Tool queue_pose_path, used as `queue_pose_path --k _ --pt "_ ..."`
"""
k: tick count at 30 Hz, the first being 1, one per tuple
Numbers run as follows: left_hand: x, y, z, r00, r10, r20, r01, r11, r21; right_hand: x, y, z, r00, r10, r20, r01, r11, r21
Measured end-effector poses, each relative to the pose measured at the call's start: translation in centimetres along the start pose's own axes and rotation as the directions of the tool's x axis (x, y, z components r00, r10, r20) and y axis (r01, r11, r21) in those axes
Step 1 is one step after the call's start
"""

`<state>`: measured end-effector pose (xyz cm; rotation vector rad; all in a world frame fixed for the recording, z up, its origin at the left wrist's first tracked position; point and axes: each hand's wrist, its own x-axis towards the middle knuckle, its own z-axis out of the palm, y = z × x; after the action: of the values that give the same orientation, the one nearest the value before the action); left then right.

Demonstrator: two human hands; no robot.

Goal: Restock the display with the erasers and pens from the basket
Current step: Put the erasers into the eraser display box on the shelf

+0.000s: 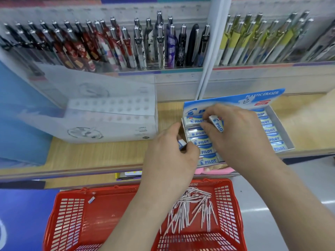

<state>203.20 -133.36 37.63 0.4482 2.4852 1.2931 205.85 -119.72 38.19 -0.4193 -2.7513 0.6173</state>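
A person's right hand [241, 131] pinches a white-sleeved eraser marked "PILOT" in blue [216, 123] between thumb and fingertips, tilted over the left column of an open blue-and-white cardboard display box [261, 96] whose raised lid reads "PLASTIC ERASER". The left hand [172, 151], at the box's left wall, is curled round a second blue-and-white eraser [181, 144] of which only one end shows. The packed erasers [202, 142] lie flat in columns inside the box, each reading "PILOT"; the middle of the box is hidden by the right hand. The box sits on a wood-grain shelf [108, 154] with its front edge close to the shelf's lip, bare wood to its right and only a narrow gap on its left before a clear plastic case with a white dimpled tray [112, 113]; the case's print is too blurred to read. Below the shelf's front edge stands a red plastic mesh basket [108, 214] holding a loose heap of pale pink-white pens [190, 209] toward its right side and one small eraser [91, 199] near its back left corner. Behind the shelf, a rack of upright patterned clip pens [159, 46] runs across the back wall.
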Motion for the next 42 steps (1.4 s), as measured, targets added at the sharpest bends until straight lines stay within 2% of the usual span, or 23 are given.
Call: queue_pose_path --k 4,11,19,22,23,24,25,26,27,28,30,32,34,37,38,40,42 --pt "-0.5 0.0 0.1 0.999 0.005 -0.04 -0.003 0.999 0.039 0.2 0.4 -0.2 0.999 -0.034 -0.012 0.034 0.999 -0.006" --pt "-0.5 0.2 -0.1 0.989 0.146 -0.017 -0.136 0.948 0.287 -0.1 0.6 -0.4 0.999 -0.037 -0.01 0.037 0.998 0.043" --pt "-0.4 0.3 -0.2 0.987 0.16 -0.01 -0.15 0.948 0.281 -0.1 0.3 0.0 1.0 -0.019 -0.015 0.02 0.999 0.046" --pt "-0.8 0.4 -0.4 0.987 0.163 0.002 -0.159 0.956 0.248 -0.2 0.1 -0.4 0.997 0.062 -0.039 -0.055 0.985 0.161" --pt "-0.9 0.4 -0.4 0.984 0.179 -0.012 -0.172 0.962 0.211 -0.3 -0.1 -0.8 0.989 0.145 -0.031 -0.131 0.952 0.278" --pt "-1.1 0.4 -0.5 0.979 0.199 -0.041 -0.19 0.969 0.155 -0.3 -0.3 -1.2 0.966 0.258 0.002 -0.23 0.86 0.456" --pt "-1.3 0.6 -0.6 0.976 0.205 -0.07 -0.199 0.976 0.083 -0.4 -0.8 -1.9 0.926 0.367 0.091 -0.333 0.677 0.656" --pt "-1.6 1.0 -0.7 0.977 0.195 -0.086 -0.196 0.981 -0.003 -0.4 -1.2 -2.4 0.874 0.421 0.242 -0.424 0.42 0.802" --pt "-1.9 1.6 -0.7 0.98 0.176 -0.089 -0.184 0.979 -0.091 -0.5 -1.8 -2.8 0.826 0.406 0.39 -0.493 0.185 0.85" --pt "-2.3 2.1 -0.7 0.984 0.155 -0.082 -0.167 0.972 -0.162 -0.6 -2.1 -3.0 0.793 0.362 0.491 -0.541 0.046 0.84" --pt "-2.7 3.0 -0.7 0.986 0.143 -0.088 -0.159 0.963 -0.218 -0.7 -2.7 -3.1 0.775 0.268 0.572 -0.575 -0.076 0.815" --pt "-2.8 3.4 -0.7 0.98 0.142 -0.136 -0.167 0.966 -0.197 -0.9 -3.1 -3.1 0.784 0.207 0.586 -0.554 -0.194 0.81" --pt "-2.5 3.4 -0.8 0.968 0.157 -0.196 -0.185 0.974 -0.133 -1.3 -3.5 -3.0 0.799 0.184 0.573 -0.524 -0.255 0.813" --pt "-2.3 3.3 -1.1 0.957 0.188 -0.223 -0.205 0.977 -0.056 -1.7 -3.7 -2.8 0.818 0.209 0.536 -0.495 -0.219 0.841" --pt "-2.3 3.5 -1.3 0.96 0.172 -0.221 -0.196 0.976 -0.092 -1.8 -3.6 -2.8 0.823 0.219 0.525 -0.488 -0.203 0.849" --pt "-2.3 3.6 -1.6 0.975 0.076 -0.208 -0.136 0.947 -0.292 -1.9 -3.4 -3.2 0.83 0.22 0.512 -0.489 -0.153 0.859" --pt "-2.2 3.6 -1.7 0.984 -0.035 -0.175 -0.057 0.869 -0.492 -2.1 -3.3 -3.5 0.832 0.241 0.499 -0.509 -0.024 0.861"
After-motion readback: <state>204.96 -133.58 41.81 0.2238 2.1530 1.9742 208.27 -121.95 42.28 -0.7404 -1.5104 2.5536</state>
